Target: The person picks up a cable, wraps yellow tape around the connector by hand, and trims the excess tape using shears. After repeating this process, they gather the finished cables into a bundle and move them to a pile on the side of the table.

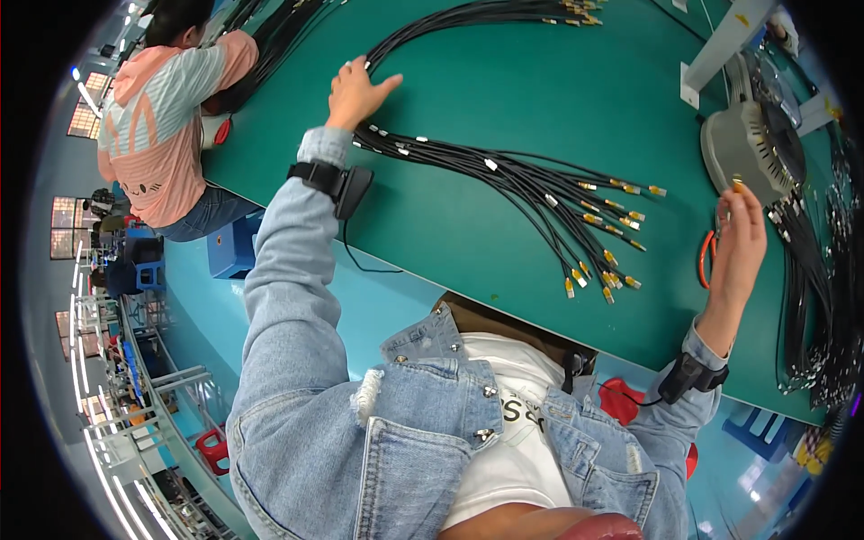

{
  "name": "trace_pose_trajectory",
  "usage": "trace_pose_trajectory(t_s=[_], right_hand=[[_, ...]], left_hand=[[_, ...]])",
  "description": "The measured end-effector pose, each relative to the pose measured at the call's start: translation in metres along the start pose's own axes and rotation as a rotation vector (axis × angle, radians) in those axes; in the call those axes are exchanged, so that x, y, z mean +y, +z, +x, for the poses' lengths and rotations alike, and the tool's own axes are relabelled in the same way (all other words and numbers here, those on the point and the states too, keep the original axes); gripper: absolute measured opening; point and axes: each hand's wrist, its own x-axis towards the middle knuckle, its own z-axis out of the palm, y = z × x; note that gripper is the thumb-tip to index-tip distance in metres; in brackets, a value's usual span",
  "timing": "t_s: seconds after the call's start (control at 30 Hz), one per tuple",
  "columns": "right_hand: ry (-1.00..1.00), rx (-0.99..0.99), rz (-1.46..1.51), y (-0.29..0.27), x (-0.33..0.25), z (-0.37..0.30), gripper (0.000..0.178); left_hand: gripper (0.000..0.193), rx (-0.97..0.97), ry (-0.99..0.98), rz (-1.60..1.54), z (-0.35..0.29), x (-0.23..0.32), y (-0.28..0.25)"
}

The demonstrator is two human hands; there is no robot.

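Observation:
My left hand [355, 94] reaches across the green table with its thumb spread away from the fingers. Its fingertips are at the near end of a far bundle of black cables [441, 20]; whether they touch it I cannot tell. Just below the wrist starts another bundle of black cables [486, 164], fanning out to the right into yellow-tipped connectors [621, 216]. At the right, my right hand [742, 238] is raised with its fingertips pinched together on a small yellow piece [738, 184], too small to name. Orange-handled pliers or cutters [706, 259] are beside that hand, partly hidden by it.
A grey rounded machine [747, 148] stands beyond my right hand, under a white metal post [729, 45]. More black cables [805, 297] hang at the right edge. At the far left, a person in a striped top [157, 135] works with cables. A blue stool [232, 247] stands by the table.

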Motion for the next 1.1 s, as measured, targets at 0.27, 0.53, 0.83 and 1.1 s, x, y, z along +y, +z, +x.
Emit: trace_pose_trajectory(t_s=[0.27,0.53,0.83,1.1], right_hand=[[-0.344,-0.638,-0.933,0.116,0.014,0.070,0.044],[-0.590,-0.813,-1.202,0.237,0.138,0.203,0.072],[-0.487,-0.771,-1.441,0.273,0.153,0.239,0.086],[-0.425,-0.849,-1.359,0.235,0.164,0.248,0.081]], left_hand=[[0.062,-0.253,0.693,-0.369,-0.080,0.046,-0.048],[0.046,-0.392,0.798,-0.163,-0.097,0.043,-0.043],[0.033,-0.427,0.923,-0.168,-0.100,0.034,-0.064],[0.035,-0.389,0.813,-0.194,-0.100,0.011,-0.050]])
